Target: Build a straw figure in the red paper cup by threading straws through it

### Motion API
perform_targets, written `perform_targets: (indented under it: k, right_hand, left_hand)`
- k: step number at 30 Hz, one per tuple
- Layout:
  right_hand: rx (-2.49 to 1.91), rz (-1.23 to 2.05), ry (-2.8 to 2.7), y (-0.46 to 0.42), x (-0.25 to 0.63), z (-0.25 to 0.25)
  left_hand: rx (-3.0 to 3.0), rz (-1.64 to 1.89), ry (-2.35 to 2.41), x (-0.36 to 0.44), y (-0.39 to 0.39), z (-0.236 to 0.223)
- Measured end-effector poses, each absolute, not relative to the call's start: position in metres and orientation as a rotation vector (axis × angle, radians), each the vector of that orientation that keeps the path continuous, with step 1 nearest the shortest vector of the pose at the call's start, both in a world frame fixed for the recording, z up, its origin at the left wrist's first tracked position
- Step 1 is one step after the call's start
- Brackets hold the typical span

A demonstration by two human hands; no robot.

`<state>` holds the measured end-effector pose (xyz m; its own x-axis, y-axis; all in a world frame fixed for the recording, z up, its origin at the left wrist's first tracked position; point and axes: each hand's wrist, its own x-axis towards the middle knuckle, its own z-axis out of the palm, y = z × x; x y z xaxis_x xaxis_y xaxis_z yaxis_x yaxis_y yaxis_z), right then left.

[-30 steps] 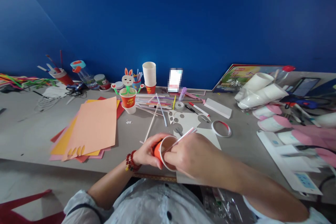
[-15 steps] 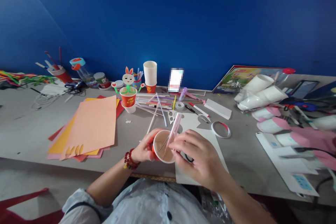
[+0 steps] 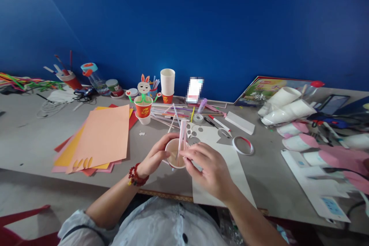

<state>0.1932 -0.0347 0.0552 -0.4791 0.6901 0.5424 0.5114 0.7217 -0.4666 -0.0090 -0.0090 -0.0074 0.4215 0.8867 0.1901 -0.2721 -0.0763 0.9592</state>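
Observation:
My left hand (image 3: 157,155) is wrapped round the side of a paper cup (image 3: 170,147), its mouth tilted toward me. A bundle of pale pink and white straws (image 3: 182,132) rises out of the cup. The fingers of my right hand (image 3: 207,165) are pinched together at the cup's right rim, on the lower part of the straws. A thin dark strip shows inside the cup beside them; its kind is unclear. Beneath my right hand lies a white paper sheet (image 3: 221,177). Farther back, a rabbit figure (image 3: 143,87) stands in a red paper cup (image 3: 143,108).
Coloured paper sheets (image 3: 106,134) lie stacked at left. Behind the hands are loose straws, pens, a clear tape roll (image 3: 198,117) and stacked white cups (image 3: 167,80). A white tape ring (image 3: 243,145), bagged cups (image 3: 288,111) and a power strip (image 3: 305,177) are at right.
The cup and both hands have shifted slightly left and up. The straws, earlier leaning right, now stand nearly upright. A dark loop under my right hand no longer shows clearly.

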Motion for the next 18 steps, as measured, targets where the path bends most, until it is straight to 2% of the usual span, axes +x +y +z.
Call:
perform_targets:
  k: [9, 18]
  right_hand:
    - [-0.863, 0.235, -2.156, -0.034, 0.183, 0.056]
    - [-0.883, 0.321, -2.036, -0.034, 0.180, 0.052]
  left_hand:
    - [1.148, 1.057, 0.808, -0.007, -0.014, 0.016]
    - [1.101, 1.030, 0.858, 0.001, -0.016, 0.024]
